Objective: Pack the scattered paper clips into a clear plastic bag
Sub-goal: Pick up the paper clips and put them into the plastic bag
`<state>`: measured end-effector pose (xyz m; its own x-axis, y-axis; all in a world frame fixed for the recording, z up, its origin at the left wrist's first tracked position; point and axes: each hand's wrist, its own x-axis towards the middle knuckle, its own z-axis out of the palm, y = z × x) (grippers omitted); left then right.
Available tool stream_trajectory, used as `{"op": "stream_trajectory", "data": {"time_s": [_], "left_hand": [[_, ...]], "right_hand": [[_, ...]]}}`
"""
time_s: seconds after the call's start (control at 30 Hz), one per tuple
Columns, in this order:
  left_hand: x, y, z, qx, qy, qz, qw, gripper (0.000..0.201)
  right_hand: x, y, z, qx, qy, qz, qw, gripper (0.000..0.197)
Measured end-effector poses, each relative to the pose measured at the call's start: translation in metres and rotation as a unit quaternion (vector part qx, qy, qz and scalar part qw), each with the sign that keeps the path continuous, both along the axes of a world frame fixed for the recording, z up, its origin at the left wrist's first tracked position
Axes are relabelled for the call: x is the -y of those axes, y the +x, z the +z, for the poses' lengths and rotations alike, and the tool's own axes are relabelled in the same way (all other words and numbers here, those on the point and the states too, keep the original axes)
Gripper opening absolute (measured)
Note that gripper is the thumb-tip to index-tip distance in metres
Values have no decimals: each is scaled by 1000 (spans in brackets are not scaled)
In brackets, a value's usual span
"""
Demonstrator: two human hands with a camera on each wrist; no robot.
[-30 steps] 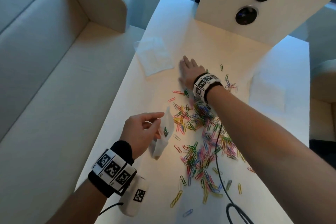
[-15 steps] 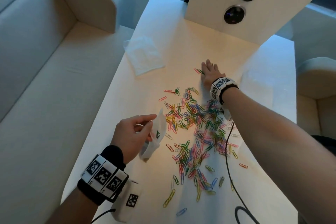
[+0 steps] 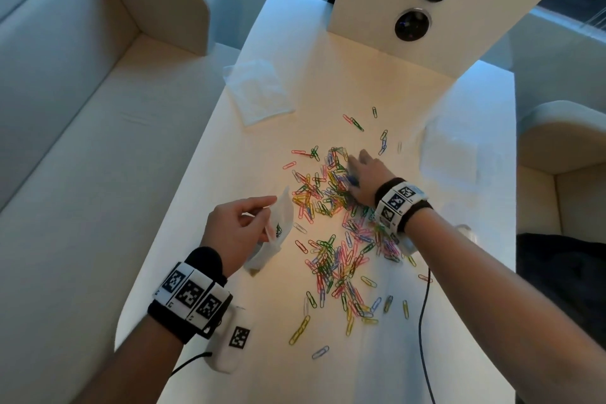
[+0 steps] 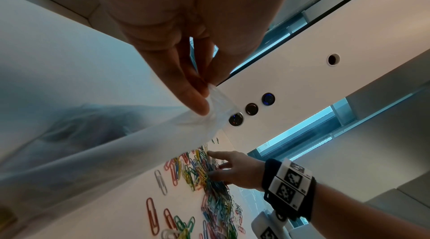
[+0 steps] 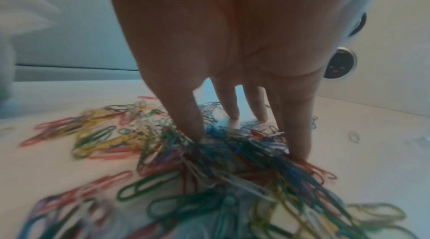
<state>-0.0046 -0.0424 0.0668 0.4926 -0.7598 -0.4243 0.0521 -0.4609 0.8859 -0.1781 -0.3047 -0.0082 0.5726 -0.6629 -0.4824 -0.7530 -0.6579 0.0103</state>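
left hand [image 3: 234, 233] pinches bag [image 3: 278, 233] | right hand [image 3: 364, 180] flat on clips [image 3: 331, 239]

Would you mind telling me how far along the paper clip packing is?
Barely begun. Done: the left hand pinches the clear bag ready. In hand: the right hand rakes paper clips together with spread fingers. Left: nearly all clips still lie on the table.
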Motion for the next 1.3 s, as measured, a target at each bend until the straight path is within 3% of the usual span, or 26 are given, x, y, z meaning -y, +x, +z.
{"op": "stream_trajectory", "data": {"time_s": [0.1,0.23,0.3,0.37,0.43,0.47,0.53,0.6,0.63,0.67,0.73,0.8,0.87,0.97,1.0,1.03,1.1,1.17,1.3], "left_hand": [[-4,-3,0,5,4,-1,1000,28],[-5,-9,-2,7,6,-7,1000,27],[-5,-12,-3,7,7,-9,1000,27],[-3,-14,-5,9,6,-9,1000,26],[-1,-17,-6,14,7,-10,1000,26],[1,-19,-6,15,8,-9,1000,26],[5,-23,-8,10,9,-4,1000,26],[9,-27,-10,6,11,0,1000,27],[11,-28,-12,8,11,0,1000,27],[13,-31,-12,10,11,-1,1000,27],[16,-35,-13,15,6,-3,1000,26],[17,-41,-12,28,0,-10,1000,26],[18,-46,-11,45,-7,-21,999,25],[17,-53,-11,69,-26,-46,996,23],[17,-55,-10,75,-38,-55,995,23],[17,-56,-10,81,-50,-62,994,24],[15,-60,-11,88,-60,-70,992,29],[13,-62,-11,72,-59,-65,994,30],[7,-65,-12,47,-54,-62,996,36]], "right_hand": [[-15,-2,7,54,-44,-18,997,25],[-17,-3,18,63,-74,-37,995,21],[-13,-7,25,118,-60,-110,985,19],[-9,-14,32,211,-20,-228,950,15],[-10,-25,40,311,47,-356,880,13],[-14,-29,47,359,111,-411,831,15],[-29,-33,65,448,277,-480,702,20],[-47,-31,82,496,416,-493,581,22],[-57,-28,89,501,463,-487,546,22],[-68,-25,95,495,497,-472,534,22],[-90,-19,96,467,536,-434,553,23],[-109,-14,87,437,541,-403,595,23],[-125,-11,74,418,498,-378,659,20],[-139,-10,63,390,375,-309,782,17],[-142,-10,63,379,348,-286,808,18],[-144,-9,64,373,345,-269,818,22],[-149,-8,66,387,370,-271,800,34],[-155,-8,69,410,338,-289,796,33],[-163,-14,73,418,213,-229,853,24]]}}
